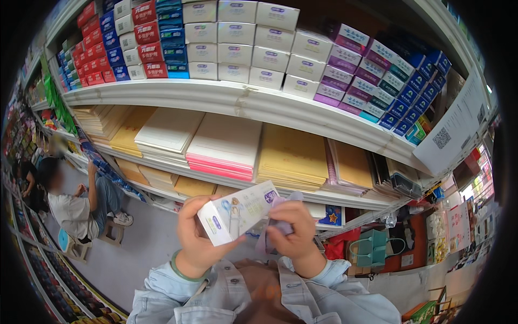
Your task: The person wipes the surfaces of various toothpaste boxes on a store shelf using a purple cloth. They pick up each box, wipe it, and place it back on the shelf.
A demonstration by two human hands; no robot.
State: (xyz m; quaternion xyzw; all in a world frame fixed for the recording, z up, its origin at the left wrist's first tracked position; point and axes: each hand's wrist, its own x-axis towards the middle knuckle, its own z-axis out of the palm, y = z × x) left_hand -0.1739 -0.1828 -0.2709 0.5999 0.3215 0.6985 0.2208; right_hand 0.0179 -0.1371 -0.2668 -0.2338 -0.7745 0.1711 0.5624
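My left hand (195, 235) grips the near end of a white carton (243, 208) with purple and green print, tilted up to the right in front of the lower shelves. A crumpled lilac cloth (265, 241) is bunched in my right hand (292, 229), whose fingers are at the carton's far right end. On the shelf above stand stacked white toothpaste boxes (236, 50), with red boxes (150, 54) to their left and purple-and-white boxes (338, 77) to their right.
Paper envelopes in white (228, 133) and yellow (293, 152) lie stacked under the upper shelf edge (162, 95). A paper sheet with printed codes (453, 125) hangs at right. On the left, a person (77, 206) sits on a low stool (111, 233). A teal bag (372, 247) is at lower right.
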